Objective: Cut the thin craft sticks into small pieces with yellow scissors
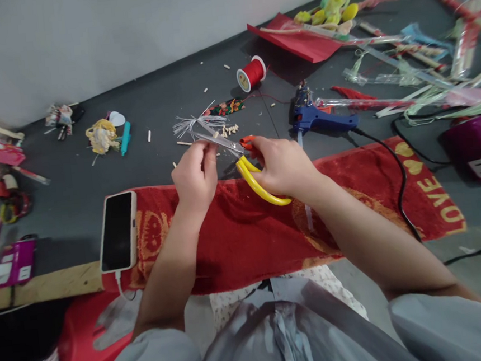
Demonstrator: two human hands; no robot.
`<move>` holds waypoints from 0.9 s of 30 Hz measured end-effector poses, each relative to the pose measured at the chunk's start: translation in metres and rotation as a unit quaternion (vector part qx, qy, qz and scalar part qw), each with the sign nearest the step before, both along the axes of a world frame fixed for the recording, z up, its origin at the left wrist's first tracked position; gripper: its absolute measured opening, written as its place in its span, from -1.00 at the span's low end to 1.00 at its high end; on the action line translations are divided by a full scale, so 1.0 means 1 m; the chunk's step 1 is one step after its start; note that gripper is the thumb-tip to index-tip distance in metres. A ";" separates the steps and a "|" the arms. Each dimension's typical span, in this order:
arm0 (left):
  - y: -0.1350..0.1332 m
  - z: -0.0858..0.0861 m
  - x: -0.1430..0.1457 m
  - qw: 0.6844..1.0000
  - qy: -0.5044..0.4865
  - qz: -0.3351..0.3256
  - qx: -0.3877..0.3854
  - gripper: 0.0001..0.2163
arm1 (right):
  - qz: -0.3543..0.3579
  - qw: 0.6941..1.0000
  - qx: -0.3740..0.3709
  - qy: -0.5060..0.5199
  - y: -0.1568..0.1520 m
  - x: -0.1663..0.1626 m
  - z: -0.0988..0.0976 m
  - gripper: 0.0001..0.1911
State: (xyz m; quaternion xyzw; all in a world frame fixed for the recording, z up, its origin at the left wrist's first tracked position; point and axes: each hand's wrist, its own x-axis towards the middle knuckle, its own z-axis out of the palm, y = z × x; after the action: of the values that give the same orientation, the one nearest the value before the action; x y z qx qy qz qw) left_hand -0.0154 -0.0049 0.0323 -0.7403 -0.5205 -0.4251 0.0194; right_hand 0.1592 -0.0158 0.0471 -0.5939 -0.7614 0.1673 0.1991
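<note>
In the centre of the frame, the right hand (283,162) is closed round the yellow handles (258,189) of the scissors (234,145), likely light, stiff and best held there rather than by the probably slick blades (222,140), where the left hand (195,170) curls, its hold unclear.

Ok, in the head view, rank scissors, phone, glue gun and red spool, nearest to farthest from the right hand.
1. Scissors, held in the right hand.
2. Glue gun, just beyond, to its right.
3. Red spool, farther back.
4. Phone, well to the left.
</note>
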 end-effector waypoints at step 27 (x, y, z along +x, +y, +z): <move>-0.001 0.007 -0.008 0.995 0.024 -0.050 -0.078 -0.65 | 0.052 0.995 0.073 0.052 -0.001 0.003 -0.009 -0.43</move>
State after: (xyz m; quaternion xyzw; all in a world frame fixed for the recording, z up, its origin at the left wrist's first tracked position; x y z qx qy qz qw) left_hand -0.0238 -0.0056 0.0390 -0.7746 -0.5137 -0.3659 -0.0476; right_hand 0.1624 -0.0172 0.0382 -0.5281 -0.7898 0.1521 0.2722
